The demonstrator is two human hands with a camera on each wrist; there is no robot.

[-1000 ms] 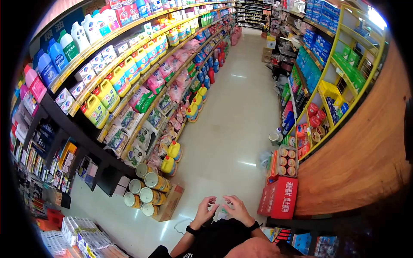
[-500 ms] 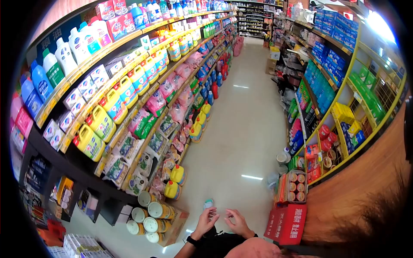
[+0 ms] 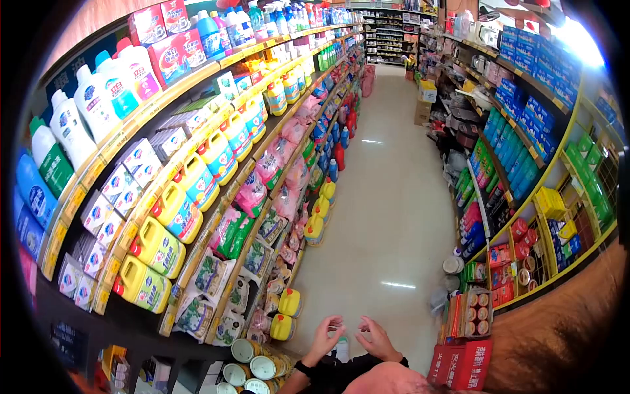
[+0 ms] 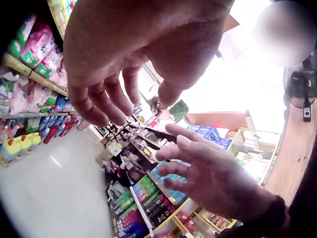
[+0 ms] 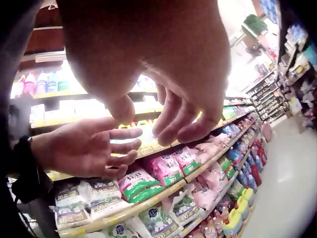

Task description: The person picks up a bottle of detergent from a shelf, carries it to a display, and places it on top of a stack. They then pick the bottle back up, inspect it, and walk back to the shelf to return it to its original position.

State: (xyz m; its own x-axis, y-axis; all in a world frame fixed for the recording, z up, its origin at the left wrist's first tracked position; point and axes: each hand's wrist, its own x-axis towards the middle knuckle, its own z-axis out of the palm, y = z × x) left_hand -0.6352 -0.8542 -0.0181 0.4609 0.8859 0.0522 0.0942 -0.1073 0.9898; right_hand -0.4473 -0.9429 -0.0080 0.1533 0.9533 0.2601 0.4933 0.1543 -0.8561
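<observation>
My left hand (image 3: pixel 325 338) and right hand (image 3: pixel 376 339) are held up in front of my body, a short gap apart, palms roughly facing each other. Their fingers bend loosely, with nothing between them. The left wrist view shows the left hand (image 4: pixel 143 49) large from close by, with the right hand (image 4: pixel 208 171) lower and beyond it. Seen from the right wrist, the right hand (image 5: pixel 153 59) hangs over the top and the left hand (image 5: pixel 84 148) is at the left. Each wrist carries a dark band. Neither hand touches any goods.
A shop aisle floor (image 3: pixel 374 197) runs ahead. Left shelves hold yellow jugs (image 3: pixel 157 253), white detergent bottles (image 3: pixel 98 98) and pink bags (image 3: pixel 252 194). Tubs (image 3: pixel 266 366) stand low at left. At right are a yellow rack (image 3: pixel 571 217) and a red box (image 3: pixel 459 364).
The head view has shifted, so the left shelves look nearer and the tubs and red box sit lower in frame. Both hands stay raised and apart, holding nothing.
</observation>
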